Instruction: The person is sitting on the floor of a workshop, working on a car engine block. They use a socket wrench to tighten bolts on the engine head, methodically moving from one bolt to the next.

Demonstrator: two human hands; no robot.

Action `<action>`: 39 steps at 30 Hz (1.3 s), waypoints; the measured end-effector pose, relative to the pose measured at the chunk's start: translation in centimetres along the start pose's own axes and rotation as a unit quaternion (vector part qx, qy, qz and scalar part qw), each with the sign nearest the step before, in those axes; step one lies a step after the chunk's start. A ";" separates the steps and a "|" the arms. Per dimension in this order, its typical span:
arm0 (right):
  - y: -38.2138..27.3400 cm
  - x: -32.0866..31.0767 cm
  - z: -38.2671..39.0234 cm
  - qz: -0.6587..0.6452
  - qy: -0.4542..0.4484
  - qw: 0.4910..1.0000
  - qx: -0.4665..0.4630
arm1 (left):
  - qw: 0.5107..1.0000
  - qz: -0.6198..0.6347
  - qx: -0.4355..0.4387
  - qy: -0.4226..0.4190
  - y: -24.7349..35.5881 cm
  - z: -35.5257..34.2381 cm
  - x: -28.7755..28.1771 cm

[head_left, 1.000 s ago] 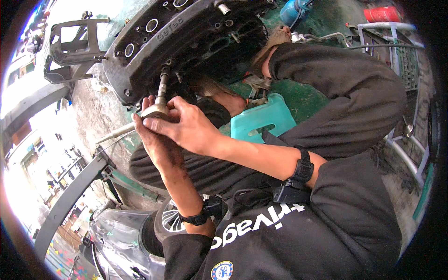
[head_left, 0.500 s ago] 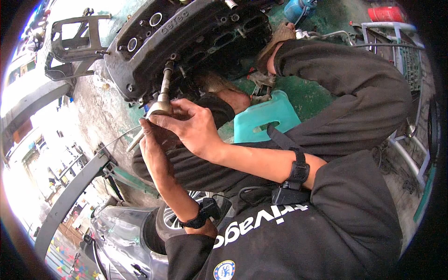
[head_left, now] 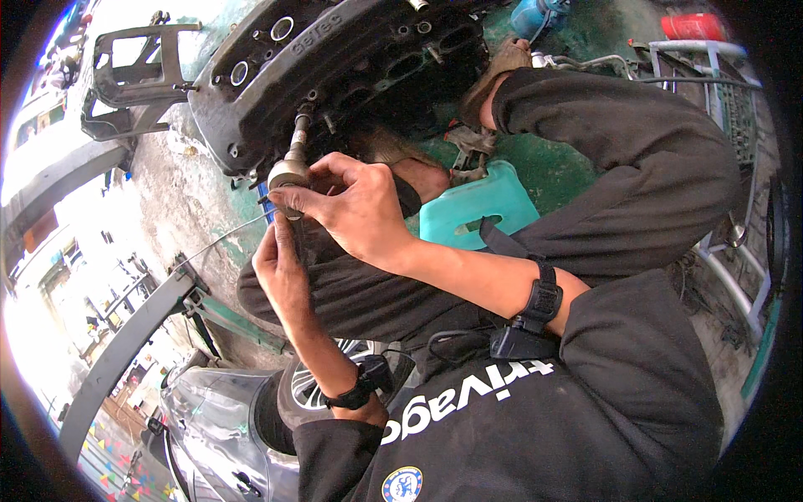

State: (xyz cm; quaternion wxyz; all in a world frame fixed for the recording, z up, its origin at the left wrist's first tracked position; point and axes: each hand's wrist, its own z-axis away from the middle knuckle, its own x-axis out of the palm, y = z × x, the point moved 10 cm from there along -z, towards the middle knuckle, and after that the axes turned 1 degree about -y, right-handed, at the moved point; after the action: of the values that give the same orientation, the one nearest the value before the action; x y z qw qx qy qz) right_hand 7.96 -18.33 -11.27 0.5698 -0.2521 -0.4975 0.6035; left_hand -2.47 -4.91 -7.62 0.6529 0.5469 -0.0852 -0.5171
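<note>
- Since 0.5 s ago, L hand [head_left: 282,263] has shifted a bit R, fingertips now under the lower end of the socket tool [head_left: 289,173]; its pale handle, which jutted out L, no longer shows on that side.
- Far L: dark metal frame [head_left: 102,67] up top, slatted w/ openings; below it a long grey beam [head_left: 125,356] runs diagonally.
- Lower L: grey car body [head_left: 217,414], shiny, w/ a spoked wheel [head_left: 303,386] just R of it, partly behind L forearm.
- L hand: fingers bent, tips at the tool's lower end; can't tell if it's gripping the handle. Black wrist strap [head_left: 358,386] on that arm.
- Socket tool: approx upright, tilted slightly R at top; upper end at the lower edge of a black engine part [head_left: 255,109], round head btwn the hands.
- R hand [head_left: 361,209]: thumb & fingers closed round the tool's head from the R; black strap [head_left: 544,301] further up that arm.
- Mid R: turquoise stool [head_left: 510,197] w/ a slot, next to one bare foot [head_left: 425,180].
- Top R: blue container [head_left: 535,15], then red cylinder [head_left: 693,27] over a grey metal rack [head_left: 711,92].
</note>
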 end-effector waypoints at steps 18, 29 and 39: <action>-5.4 -0.3 0.3 0.218 -0.008 0.938 -0.270 | 0.967 0.251 0.016 -0.049 1.0 -0.4 3.5; -6.9 0.2 3.5 0.300 -0.038 0.888 -0.346 | 0.965 0.259 0.049 0.011 0.8 -1.3 3.2; 4.7 -0.2 6.7 0.146 -0.257 0.953 0.061 | 0.971 0.230 0.058 0.029 3.8 -1.5 3.5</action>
State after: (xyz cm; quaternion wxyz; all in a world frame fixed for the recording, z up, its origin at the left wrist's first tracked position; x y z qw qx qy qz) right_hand 0.08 -19.94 -12.94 0.3424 -0.1230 -0.5472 0.7538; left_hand 2.33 -7.11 -6.72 0.7238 0.5644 -0.2197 -0.3306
